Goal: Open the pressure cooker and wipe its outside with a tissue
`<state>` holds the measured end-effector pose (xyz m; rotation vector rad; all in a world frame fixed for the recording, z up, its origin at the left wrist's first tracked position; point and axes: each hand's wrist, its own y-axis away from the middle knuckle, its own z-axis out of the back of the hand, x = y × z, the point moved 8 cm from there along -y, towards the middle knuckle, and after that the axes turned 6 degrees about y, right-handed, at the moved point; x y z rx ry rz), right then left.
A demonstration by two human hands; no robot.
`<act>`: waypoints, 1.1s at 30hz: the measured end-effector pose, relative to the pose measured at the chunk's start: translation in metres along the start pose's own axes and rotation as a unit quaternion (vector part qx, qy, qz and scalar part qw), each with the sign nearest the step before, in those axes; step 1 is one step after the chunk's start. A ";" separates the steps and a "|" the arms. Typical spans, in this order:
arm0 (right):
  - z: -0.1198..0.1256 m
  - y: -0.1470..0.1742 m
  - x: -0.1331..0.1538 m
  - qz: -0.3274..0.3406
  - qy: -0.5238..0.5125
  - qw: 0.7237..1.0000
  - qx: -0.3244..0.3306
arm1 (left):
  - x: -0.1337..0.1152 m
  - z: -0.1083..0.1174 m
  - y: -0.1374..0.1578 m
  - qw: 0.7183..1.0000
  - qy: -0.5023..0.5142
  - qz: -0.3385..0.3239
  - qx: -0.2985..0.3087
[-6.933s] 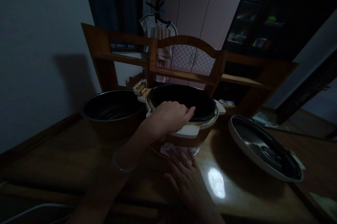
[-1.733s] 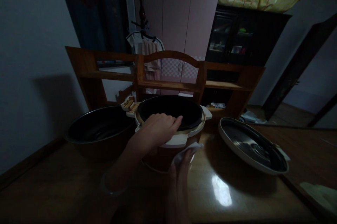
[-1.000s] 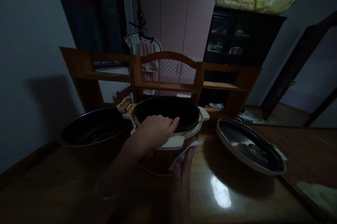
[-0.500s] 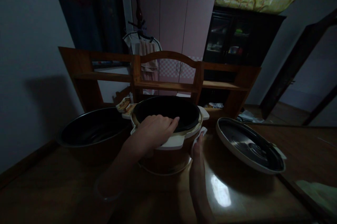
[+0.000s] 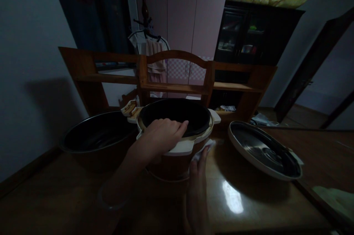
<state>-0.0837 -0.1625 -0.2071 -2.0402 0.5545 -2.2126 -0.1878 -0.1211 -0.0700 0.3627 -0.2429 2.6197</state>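
Note:
An electric cooker body, brown with a pale rim and white handles, stands on the table in front of me. Its top is open and the inside is dark. My left hand is closed over the near-left part of its rim, the fingertips hidden inside. Low on the right, my right hand presses a crumpled white cloth to the outer wall, below the front handle. Left of the cooker sits a dark inner pot. On the right the round lid lies with its metal underside up.
A wooden shelf frame rises along the table's far edge. Behind the cooker's left side is a small pale-brown object. Pale fabric lies at the lower right. A wall stands close on the left.
My right hand has slid with the cloth leftward and slightly down, round toward the cooker's front. The left hand stays on the rim. My view has tilted slightly.

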 end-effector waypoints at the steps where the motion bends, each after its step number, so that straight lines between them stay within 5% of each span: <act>1: 0.003 -0.008 0.001 0.004 -0.003 1.000 0.000 | 0.000 0.001 0.000 1.000 0.001 0.003 0.001; 8: 0.014 -0.050 0.000 0.016 -0.069 0.997 -0.005 | 0.002 -0.003 -0.002 1.000 -0.012 0.000 -0.022; 15: 0.006 -0.018 0.000 -0.001 0.001 1.000 -0.010 | 0.000 0.001 0.000 1.000 0.008 0.007 0.018; 22: -0.005 0.019 -0.013 -0.021 0.029 0.999 -0.002 | 0.002 -0.004 -0.001 1.000 -0.010 0.000 -0.012; 33: 0.008 -0.017 0.006 0.002 0.034 0.999 0.028 | -0.001 0.003 0.001 1.000 0.000 -0.012 -0.010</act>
